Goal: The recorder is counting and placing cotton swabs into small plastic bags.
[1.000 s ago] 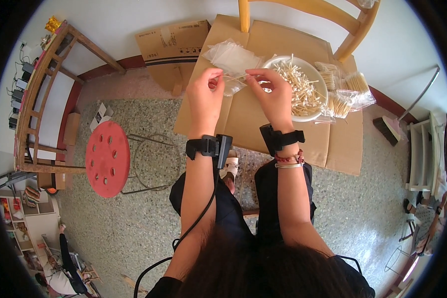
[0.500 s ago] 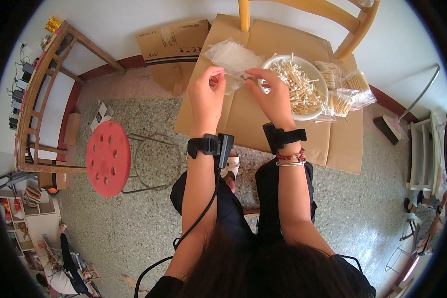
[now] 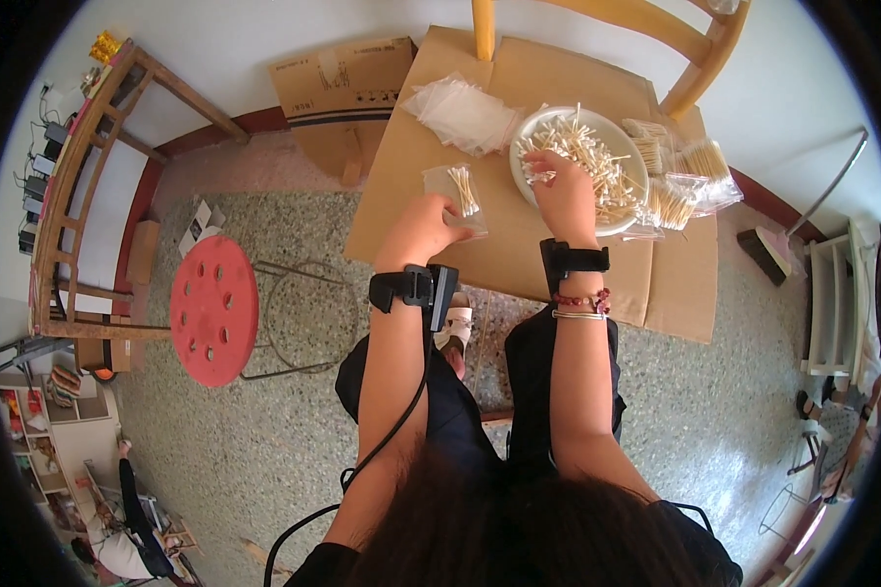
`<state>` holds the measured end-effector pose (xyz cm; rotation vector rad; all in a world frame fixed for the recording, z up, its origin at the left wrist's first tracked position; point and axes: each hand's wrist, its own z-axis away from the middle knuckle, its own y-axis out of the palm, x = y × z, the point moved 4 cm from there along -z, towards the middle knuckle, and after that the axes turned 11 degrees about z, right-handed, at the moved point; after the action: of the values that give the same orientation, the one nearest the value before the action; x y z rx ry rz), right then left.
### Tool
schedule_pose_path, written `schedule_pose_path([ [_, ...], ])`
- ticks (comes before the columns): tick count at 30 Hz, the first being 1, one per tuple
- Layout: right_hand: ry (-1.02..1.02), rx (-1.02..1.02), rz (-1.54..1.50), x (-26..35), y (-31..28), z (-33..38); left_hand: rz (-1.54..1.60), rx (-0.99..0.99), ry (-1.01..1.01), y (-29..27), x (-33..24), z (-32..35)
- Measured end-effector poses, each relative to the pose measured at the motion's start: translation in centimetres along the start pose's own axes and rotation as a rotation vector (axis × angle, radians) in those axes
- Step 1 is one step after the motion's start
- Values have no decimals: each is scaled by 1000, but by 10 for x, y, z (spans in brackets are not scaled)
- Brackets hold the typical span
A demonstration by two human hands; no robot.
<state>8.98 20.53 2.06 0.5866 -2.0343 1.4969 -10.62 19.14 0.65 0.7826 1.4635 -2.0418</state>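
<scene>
My left hand [image 3: 426, 230] is closed on the edge of a small clear plastic bag [image 3: 474, 221], gripped between thumb and fingers low over the cardboard. Inside the bag lies a small bunch of cotton swabs [image 3: 463, 192]. My right hand [image 3: 566, 201] reaches over the near left part of a white bowl [image 3: 639, 181], its fingers pinched around some swabs whose white tips show at the fingertips. Loose cotton swabs [image 3: 597, 161] heap up in the bowl. Beyond my left hand, a stack of flat clear bags [image 3: 463, 112] rests on the cardboard.
Several filled bags of swabs [image 3: 673, 201] lie right of the bowl. Flattened cardboard [image 3: 440, 64] bears everything, with a yellow wooden chair [image 3: 690, 44] behind. A red round stool [image 3: 214, 311] stands left; a broom [image 3: 765, 256] leans at right. Another person [image 3: 127, 533] is at lower left.
Both hands were together at a clear bag above the cardboard. My left hand has come lower and nearer with the bag, where swabs now show; my right hand has moved right into the bowl.
</scene>
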Motion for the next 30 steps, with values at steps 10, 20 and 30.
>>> schedule_pose_path([
  [10,60,-47,-8,7,-10,-3,-43,-144,59,-2,0,-1],
  [20,121,-87,-1146,18,-20,-4,512,-309,233,-25,-39,-1],
  [30,68,53,-1136,34,-13,-1,1028,-178,332,-23,-59,0],
])
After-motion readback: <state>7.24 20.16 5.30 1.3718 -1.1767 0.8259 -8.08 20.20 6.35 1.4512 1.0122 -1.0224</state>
